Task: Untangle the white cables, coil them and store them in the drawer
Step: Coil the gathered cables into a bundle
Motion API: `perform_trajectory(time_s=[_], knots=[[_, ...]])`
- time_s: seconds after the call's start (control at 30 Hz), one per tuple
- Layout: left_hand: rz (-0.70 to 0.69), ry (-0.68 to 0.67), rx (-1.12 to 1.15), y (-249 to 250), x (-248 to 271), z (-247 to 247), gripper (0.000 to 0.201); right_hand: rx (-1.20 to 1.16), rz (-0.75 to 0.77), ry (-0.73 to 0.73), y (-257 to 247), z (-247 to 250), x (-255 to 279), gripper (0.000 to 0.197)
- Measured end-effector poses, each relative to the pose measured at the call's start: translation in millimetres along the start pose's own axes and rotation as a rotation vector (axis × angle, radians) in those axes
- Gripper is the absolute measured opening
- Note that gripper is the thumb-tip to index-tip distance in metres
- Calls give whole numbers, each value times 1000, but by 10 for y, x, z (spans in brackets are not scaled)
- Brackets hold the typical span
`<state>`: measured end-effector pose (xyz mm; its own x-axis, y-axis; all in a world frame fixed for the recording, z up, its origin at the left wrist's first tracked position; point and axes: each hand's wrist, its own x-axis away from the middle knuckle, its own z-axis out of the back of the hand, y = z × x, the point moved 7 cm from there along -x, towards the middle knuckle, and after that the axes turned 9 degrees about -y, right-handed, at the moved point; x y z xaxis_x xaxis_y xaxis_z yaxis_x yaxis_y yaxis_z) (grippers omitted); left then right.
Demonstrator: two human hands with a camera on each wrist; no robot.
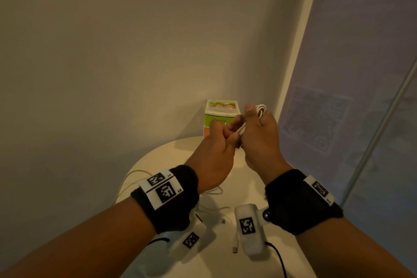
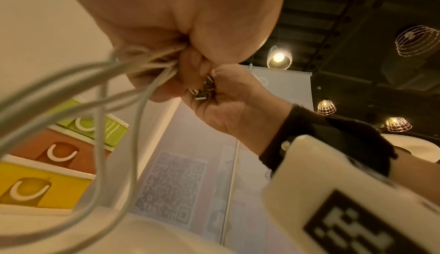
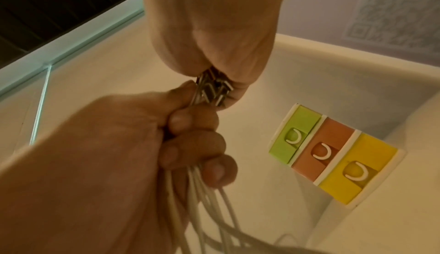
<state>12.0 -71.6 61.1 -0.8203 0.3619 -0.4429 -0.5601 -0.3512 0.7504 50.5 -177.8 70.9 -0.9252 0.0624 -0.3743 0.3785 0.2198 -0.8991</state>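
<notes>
Both hands are raised together over the round white table [image 1: 180,158]. My left hand [image 1: 216,142] grips a bundle of white cables [image 3: 202,201] in its curled fingers [image 3: 195,141], and the strands hang below the fist. My right hand [image 1: 259,133] pinches the cables' metal plugs [image 3: 214,90], with a white loop [image 1: 261,110] sticking out above its thumb. Behind the hands stands the small drawer unit [image 1: 222,108]. Its green drawer [image 3: 295,132], orange drawer [image 3: 321,149] and yellow drawer [image 3: 357,167] all look pushed in.
Loose cable [image 1: 212,192] lies on the table under my wrists, and loops [image 1: 126,180] hang over its left edge. A plug end [image 1: 234,249] lies near the front. A plain wall stands behind, and a panel with a QR code [image 1: 316,119] to the right.
</notes>
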Motion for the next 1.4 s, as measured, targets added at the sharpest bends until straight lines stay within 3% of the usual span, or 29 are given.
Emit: perform_trajectory(time_s=[0.13,0.2,0.4,0.53,0.6,0.73,0.87,1.0,1.13,1.33,1.4], knots=[[76,-138,2,-92,73,-19,32,-214,-54,107,-3,156,-35,22],[88,-210,1,-105,116,-24,39,-268,-91,71,21,176,-43,22],[195,-352,313,-93,100,24,44,-552,-97,-24,-49,81,13,21],[210,-435,368,-78,79,27,36,-572,-96,-81,-100,75,15,22],[239,-488,322,-116,89,14,34,-433,-71,-125,-144,93,26,21],[311,-501,75,-213,67,46,39,105,72,-258,-320,24,104,21],[329,-511,-38,-263,59,94,52,506,88,-314,-373,50,132,18],[348,-488,160,-203,19,132,21,931,168,-405,-381,-12,197,22],[334,-490,248,-113,-14,166,19,1050,156,-566,-300,-83,294,43],[279,-502,176,7,-68,147,29,1210,152,-705,-245,-143,393,46],[268,-527,151,12,-78,148,27,1293,188,-676,-208,-136,369,35]])
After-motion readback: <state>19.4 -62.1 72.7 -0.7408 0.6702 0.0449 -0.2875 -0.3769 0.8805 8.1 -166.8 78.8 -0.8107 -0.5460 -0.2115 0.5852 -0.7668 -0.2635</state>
